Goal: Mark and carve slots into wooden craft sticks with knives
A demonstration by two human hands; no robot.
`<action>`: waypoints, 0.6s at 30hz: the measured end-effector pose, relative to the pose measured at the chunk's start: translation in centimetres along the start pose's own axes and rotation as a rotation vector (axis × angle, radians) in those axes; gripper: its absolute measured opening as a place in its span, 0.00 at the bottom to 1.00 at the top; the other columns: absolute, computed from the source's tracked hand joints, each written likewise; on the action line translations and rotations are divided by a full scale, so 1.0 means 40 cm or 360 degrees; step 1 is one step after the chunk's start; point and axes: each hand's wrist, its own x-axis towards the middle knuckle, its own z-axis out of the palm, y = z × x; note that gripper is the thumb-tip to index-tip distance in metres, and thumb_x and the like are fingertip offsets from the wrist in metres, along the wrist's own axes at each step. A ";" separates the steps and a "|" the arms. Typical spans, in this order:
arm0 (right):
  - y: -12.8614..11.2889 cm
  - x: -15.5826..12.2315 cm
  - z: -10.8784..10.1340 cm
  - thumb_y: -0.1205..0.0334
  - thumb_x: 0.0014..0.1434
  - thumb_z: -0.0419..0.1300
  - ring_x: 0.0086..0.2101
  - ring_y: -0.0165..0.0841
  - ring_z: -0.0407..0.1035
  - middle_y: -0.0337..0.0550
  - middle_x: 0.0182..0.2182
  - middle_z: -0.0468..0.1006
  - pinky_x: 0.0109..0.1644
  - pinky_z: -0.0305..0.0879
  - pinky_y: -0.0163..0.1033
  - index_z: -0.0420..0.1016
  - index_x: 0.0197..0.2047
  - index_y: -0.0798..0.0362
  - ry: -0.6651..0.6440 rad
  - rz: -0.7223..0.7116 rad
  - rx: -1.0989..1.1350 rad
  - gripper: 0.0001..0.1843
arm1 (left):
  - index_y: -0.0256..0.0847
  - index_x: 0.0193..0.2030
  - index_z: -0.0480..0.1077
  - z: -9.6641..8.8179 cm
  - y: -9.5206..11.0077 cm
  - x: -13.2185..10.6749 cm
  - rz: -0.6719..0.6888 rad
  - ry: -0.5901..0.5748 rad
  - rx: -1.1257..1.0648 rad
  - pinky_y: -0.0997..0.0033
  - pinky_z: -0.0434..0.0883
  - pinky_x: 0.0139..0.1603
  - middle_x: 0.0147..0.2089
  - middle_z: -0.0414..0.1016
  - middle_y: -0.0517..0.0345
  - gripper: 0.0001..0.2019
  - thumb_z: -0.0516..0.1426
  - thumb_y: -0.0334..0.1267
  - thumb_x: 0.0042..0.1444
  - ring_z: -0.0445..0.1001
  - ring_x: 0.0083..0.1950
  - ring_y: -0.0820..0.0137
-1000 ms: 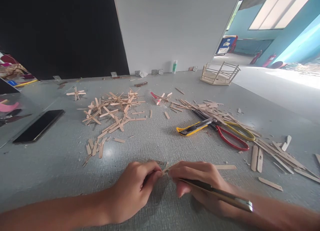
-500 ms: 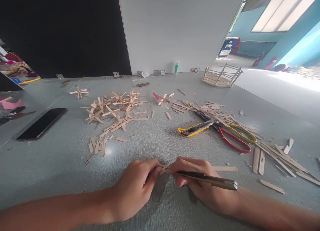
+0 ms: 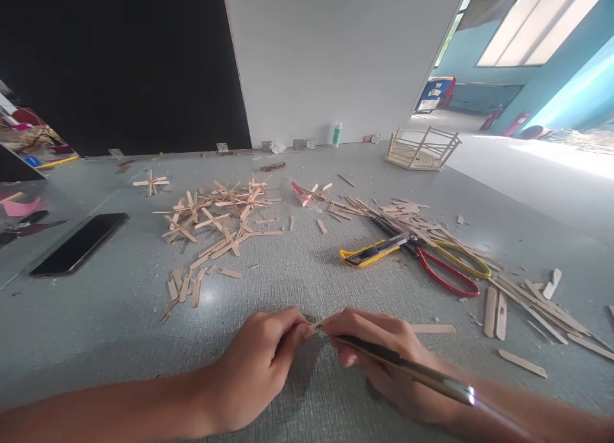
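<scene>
My left hand (image 3: 271,360) is closed, thumb and forefinger pinching a small wooden craft stick (image 3: 314,328) low over the table. Close on its right, my right hand (image 3: 378,353) is closed around a slim cutter knife (image 3: 407,367) with a dark and gold metal body. The knife's rear end points right toward my forearm; its tip is hidden by my fingers at the stick. Another pale stick (image 3: 434,328) shows from behind my right hand. Ahead lie a yellow and black box cutter (image 3: 371,251) and scissors (image 3: 448,273) with red and yellow handles.
Star-shaped pieces of crossed sticks (image 3: 215,209) are heaped left of centre. More loose sticks (image 3: 542,305) lie at right. A phone (image 3: 79,245) rests at left. Toward the back stand a glue stick (image 3: 337,135) and a small stick-built frame (image 3: 422,150), near an upright grey panel (image 3: 330,59).
The rear end of the cutter knife in my right hand has swung down and to the right. My left hand keeps its pinch on the craft stick. The view has shifted slightly.
</scene>
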 end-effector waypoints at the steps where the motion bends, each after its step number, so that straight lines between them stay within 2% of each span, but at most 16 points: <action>1: 0.003 -0.003 0.001 0.56 0.78 0.50 0.33 0.25 0.67 0.38 0.37 0.75 0.37 0.64 0.30 0.69 0.55 0.49 0.0010 0.0007 0.0005 0.11 | 0.41 0.34 0.69 0.000 0.001 0.000 0.0002 0.0001 0.0000 0.71 0.59 0.32 0.26 0.65 0.65 0.18 0.46 0.40 0.74 0.62 0.28 0.73; 7: 0.012 -0.011 0.001 0.54 0.78 0.50 0.33 0.26 0.68 0.39 0.38 0.75 0.38 0.64 0.30 0.68 0.56 0.49 0.0024 0.0004 0.0023 0.12 | 0.41 0.36 0.70 0.001 -0.002 0.000 -0.0014 -0.0006 -0.0028 0.72 0.60 0.33 0.28 0.68 0.64 0.18 0.46 0.41 0.75 0.65 0.29 0.72; 18: -0.010 0.010 -0.008 0.52 0.78 0.48 0.33 0.26 0.68 0.41 0.37 0.74 0.37 0.65 0.30 0.70 0.54 0.53 -0.0009 -0.0065 0.0026 0.16 | 0.41 0.36 0.70 0.004 -0.010 -0.004 0.0024 0.0002 -0.0017 0.72 0.62 0.34 0.29 0.71 0.63 0.16 0.47 0.40 0.75 0.68 0.29 0.73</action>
